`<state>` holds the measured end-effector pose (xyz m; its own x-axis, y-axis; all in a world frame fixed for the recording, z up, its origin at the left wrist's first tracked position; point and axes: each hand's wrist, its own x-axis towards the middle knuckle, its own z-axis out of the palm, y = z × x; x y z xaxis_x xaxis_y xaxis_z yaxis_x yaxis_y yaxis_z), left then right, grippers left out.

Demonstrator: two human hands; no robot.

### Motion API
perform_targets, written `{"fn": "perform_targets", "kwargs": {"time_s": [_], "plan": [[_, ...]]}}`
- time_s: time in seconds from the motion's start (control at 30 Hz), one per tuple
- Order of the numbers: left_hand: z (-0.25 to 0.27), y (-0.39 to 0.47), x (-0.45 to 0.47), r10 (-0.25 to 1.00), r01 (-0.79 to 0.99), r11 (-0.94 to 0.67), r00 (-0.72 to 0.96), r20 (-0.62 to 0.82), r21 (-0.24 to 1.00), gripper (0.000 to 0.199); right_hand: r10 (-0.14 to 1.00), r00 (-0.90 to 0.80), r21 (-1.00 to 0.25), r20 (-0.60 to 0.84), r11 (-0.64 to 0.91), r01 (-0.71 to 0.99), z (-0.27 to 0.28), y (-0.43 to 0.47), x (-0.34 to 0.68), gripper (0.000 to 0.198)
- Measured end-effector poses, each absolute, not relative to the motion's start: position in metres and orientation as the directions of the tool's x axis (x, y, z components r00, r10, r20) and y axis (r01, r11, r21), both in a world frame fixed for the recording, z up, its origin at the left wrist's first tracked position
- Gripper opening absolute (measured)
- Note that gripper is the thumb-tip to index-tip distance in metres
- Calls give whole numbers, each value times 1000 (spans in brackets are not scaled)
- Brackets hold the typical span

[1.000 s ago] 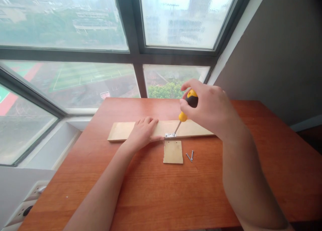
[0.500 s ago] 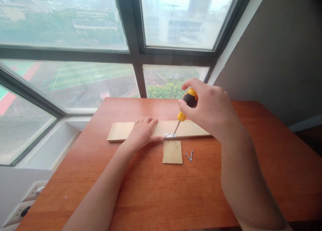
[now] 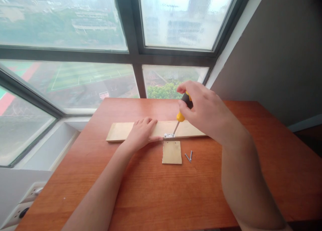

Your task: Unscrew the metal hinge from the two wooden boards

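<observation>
My right hand [image 3: 201,102] is wrapped round the yellow and black handle of a screwdriver [image 3: 180,116]. The screwdriver leans, its tip down on the right end of a small metal hinge [image 3: 169,135]. That hinge sits at the near edge of a long pale wooden board [image 3: 119,131]. My left hand [image 3: 144,132] lies flat on the board with its fingers stretched out, the thumb reaching to the hinge's left end. Just below the hinge lies a small square wooden piece [image 3: 171,153] with two holes near its top edge. Two screws [image 3: 188,157] rest to its right.
Everything lies on a reddish-brown wooden table [image 3: 151,197]. Behind it stand windows with a dark frame [image 3: 138,58]. Wall sockets [image 3: 21,209] show at the lower left, and a grey wall [image 3: 271,63] rises at the right.
My right hand has turned and shifted slightly left around the screwdriver handle, covering more of it. The left hand, board and screws stay in place.
</observation>
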<state>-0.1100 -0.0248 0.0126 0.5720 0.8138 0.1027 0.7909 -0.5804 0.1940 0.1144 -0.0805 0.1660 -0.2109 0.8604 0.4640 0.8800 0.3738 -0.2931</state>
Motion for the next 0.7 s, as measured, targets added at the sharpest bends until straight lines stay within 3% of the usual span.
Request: {"fn": "perform_targets", "kwargs": {"time_s": [0.13, 0.33, 0.53, 0.7], "plan": [[12, -25, -111, 813, 788, -581, 571, 109, 202, 71, 838, -254, -326, 484, 442, 836, 164, -82, 116, 40], [9, -24, -113, 815, 792, -578, 569, 108, 197, 71, 885, -110, -187, 452, 214, 959, 164, -78, 112, 34], [8, -23, -115, 820, 800, -571, 565, 92, 185, 75, 807, -118, -227, 578, 298, 927, 168, -82, 110, 34], [10, -24, -113, 823, 804, -566, 562, 83, 183, 74, 795, -162, -240, 584, 360, 901, 170, -84, 109, 34]]}}
